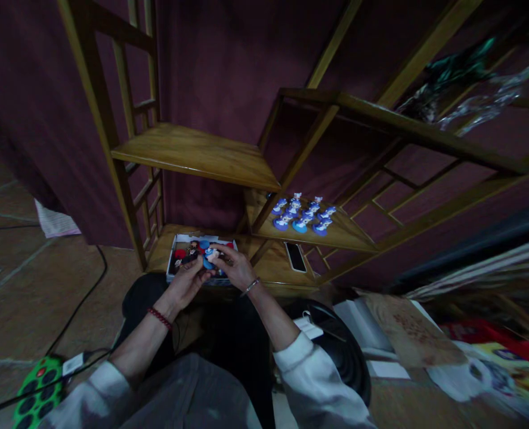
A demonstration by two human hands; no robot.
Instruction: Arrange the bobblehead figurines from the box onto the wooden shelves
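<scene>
The person's two hands meet on a small toy figure (211, 255), white and blue, which sits in line with the right part of an open box (170, 276) on the bottom board (268, 271) of a wooden rack. Taking the toy as the clock's centre, the left hand (189, 281) comes in from seven o'clock, its thumb and fingers gripping the toy's blue lower part; a red bracelet (160, 319) circles that wrist. The right hand (238, 269) comes from four o'clock, fingers curled over the toy's white part and grasping it too, with a silver bangle (250, 286) on the wrist. Inside the box lie more toys in red, blue and dark colours, too blurred to tell apart. At two o'clock a cluster of white-and-purple figures (302, 223) stands upright in rows on a raised shelf (351, 236). A phone (296, 257) lies at three o'clock on the bottom board, a green power strip (40, 393) at eight on the floor, and a round black stool (351, 360) at four.
</scene>
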